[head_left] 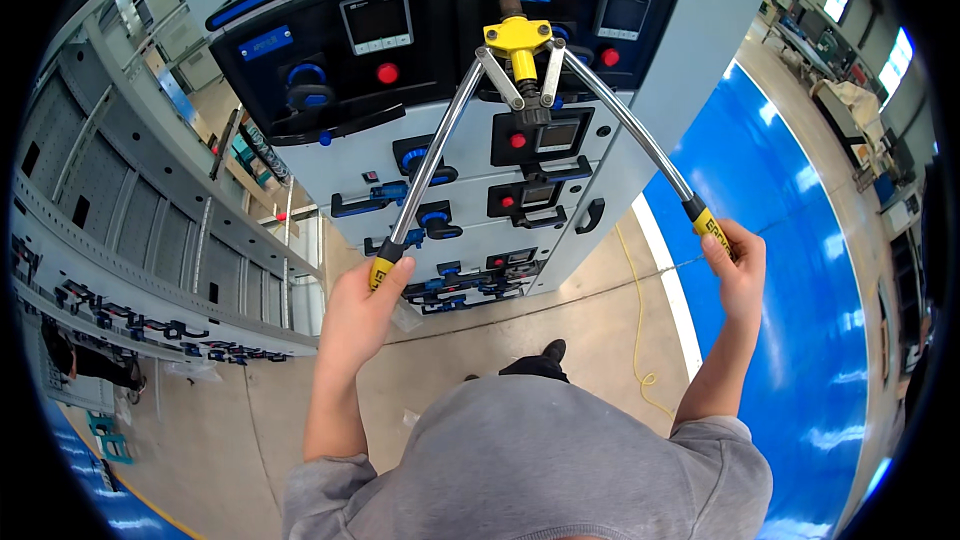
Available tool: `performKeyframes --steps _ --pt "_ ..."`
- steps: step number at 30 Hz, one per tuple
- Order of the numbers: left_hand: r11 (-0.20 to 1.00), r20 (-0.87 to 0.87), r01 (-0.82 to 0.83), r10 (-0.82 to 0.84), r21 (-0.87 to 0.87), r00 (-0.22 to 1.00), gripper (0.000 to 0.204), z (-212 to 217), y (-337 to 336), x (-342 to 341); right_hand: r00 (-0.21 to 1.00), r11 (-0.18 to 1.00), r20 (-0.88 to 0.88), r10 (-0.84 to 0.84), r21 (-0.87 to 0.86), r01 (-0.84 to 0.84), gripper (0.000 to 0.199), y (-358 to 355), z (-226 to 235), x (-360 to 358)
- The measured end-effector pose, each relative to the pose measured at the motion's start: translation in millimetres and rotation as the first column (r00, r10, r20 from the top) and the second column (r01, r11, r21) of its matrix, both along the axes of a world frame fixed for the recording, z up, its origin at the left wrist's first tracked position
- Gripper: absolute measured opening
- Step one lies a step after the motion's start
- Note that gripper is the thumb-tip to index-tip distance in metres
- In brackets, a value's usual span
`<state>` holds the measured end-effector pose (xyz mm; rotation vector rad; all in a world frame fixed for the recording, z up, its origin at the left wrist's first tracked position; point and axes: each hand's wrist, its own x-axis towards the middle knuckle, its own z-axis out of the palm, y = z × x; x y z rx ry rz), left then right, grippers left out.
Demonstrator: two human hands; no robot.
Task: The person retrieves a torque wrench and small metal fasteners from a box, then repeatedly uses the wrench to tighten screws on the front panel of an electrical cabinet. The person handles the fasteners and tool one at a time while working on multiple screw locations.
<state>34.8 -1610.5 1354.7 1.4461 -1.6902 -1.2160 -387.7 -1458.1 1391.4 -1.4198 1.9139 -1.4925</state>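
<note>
Both my hands hold a long-arm hand riveter (518,36) with a yellow body, silver lever arms and black-and-yellow grips. My left hand (360,305) is wrapped round the left grip, and my right hand (737,265) closes round the right one. The two arms are spread wide apart. The tool's dark nose points away from me, in front of the upper drawers of a grey switchgear cabinet (655,140). Something small and thin shows at the nose tip; whether it touches the panel I cannot tell.
The cabinet front carries black panels with small screens, red buttons (388,72), blue-marked rotary handles and pull handles. An open metal frame (120,205) stands to the left. A yellow cord (640,340) lies on the floor beside the blue walkway (780,270). Teal stools (112,440) stand at lower left.
</note>
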Motion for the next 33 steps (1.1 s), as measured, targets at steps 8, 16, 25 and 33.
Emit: performKeyframes --steps 8,16,25,33 --pt "0.998 0.045 -0.010 0.012 -0.059 0.999 0.054 1 1 2 0.995 0.999 -0.087 -0.041 -0.026 0.039 0.042 1 -2 4" --pt "0.995 0.111 -0.048 0.058 -0.088 0.992 0.051 8 10 1 0.996 0.995 -0.075 -0.053 -0.092 0.046 0.039 4 -14 3" --pt "0.995 0.071 -0.068 0.073 -0.074 0.995 0.049 -7 12 6 0.992 0.996 -0.121 -0.044 -0.086 0.034 0.036 -3 -30 6" --pt "0.999 0.031 -0.027 0.026 0.025 0.999 0.045 5 11 13 1.000 1.000 -0.023 -0.018 -0.018 0.018 0.037 0 -17 2"
